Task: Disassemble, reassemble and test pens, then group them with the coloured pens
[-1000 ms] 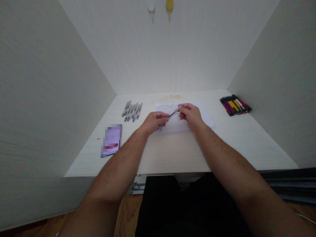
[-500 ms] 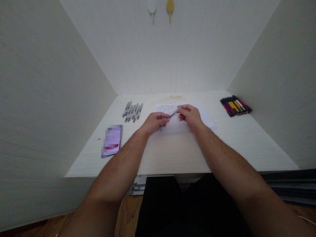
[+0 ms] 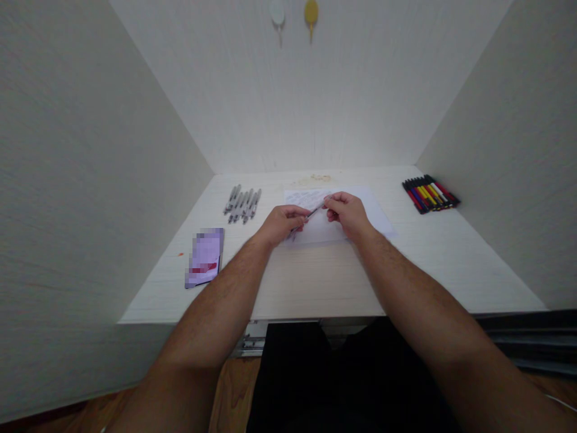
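Over a sheet of paper (image 3: 322,231) with writing on its upper left part, both hands hold one slim, clear pen (image 3: 314,211) with a dark core. My left hand (image 3: 283,224) pinches its lower left end between thumb and fingers. At the upper right end, the fingertips of my right hand (image 3: 346,211) are closed on the pen. It slants up from left to right between the hands. The ends of the pen are partly hidden by my fingers.
Several clear pens (image 3: 243,204) lie in a group at the left back. A purple phone-like slab (image 3: 205,257), partly pixelated, lies near my left forearm. Several coloured pens with black ends (image 3: 430,193) lie by the right wall. Two hooks, white (image 3: 277,13) and yellow (image 3: 311,12), hang on the back wall.
Both hands stay in almost the same place on the pen. My right fingers have shifted very slightly at its upper end.
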Demonstrator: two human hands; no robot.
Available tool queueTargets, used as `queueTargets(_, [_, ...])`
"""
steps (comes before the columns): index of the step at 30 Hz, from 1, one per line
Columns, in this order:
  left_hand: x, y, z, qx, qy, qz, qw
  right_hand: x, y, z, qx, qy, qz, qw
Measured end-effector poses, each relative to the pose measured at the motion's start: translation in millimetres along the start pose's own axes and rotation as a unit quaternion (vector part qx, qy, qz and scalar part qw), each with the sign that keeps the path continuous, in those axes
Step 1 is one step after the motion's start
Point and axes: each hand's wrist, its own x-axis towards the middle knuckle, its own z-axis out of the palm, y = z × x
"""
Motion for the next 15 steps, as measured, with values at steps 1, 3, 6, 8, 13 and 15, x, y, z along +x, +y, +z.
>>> queueTargets(1, [0.0,0.1,0.0,0.000,0.000,-0.001,1.000,0.1,0.1,-0.1,-0.001,0.000,-0.001,1.000])
queueTargets(3, [-0.1,0.2,0.1,0.001,0.000,-0.003,1.000,-0.2,-0.1,-0.1,-0.003,0.001,-0.001,1.000])
queueTargets(6, [-0.2,0.0,0.2,-0.002,0.002,-0.010,1.000,-1.2,-0.9,0.5,-0.002,0.004,0.001,1.000])
queueTargets(8, [0.1,-0.7,0.0,-0.001,0.003,-0.013,1.000,-1.7,-1.3,0.9,0.002,0.007,0.001,1.000])
queueTargets(13, [1.4,-2.9,-0.7,-0.007,0.000,-0.020,1.000,-1.4,-1.0,0.3,0.023,-0.003,0.007,1.000])
queueTargets(15, [1.4,-2.7,-0.7,-0.010,0.000,-0.023,1.000,-1.0,-0.4,-0.3,0.028,-0.011,0.006,1.000])
